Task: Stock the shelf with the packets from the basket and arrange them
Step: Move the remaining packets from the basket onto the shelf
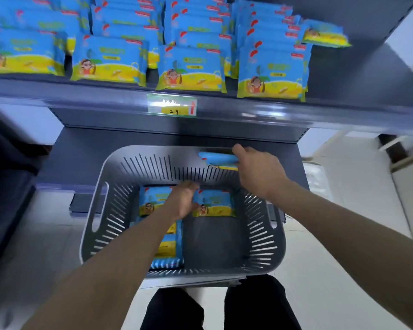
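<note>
Shelf (272, 113) spans upper frame; our right hand (260, 172), nearer, grips a crosswise packet (218, 159); left hand (184, 201) clutches a basket packet (153, 198)

The left hand (183, 201), right hand (258, 173) and forearms (129, 253) are bare; the trousers (174, 310) are black.

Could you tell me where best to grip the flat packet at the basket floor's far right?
I'd pinch the blue and yellow plastic packet by its near, yellow edge, from above: it lies face up in the grey slotted basket, bare floor borders that edge, and the left hand crowds its left side.
</note>
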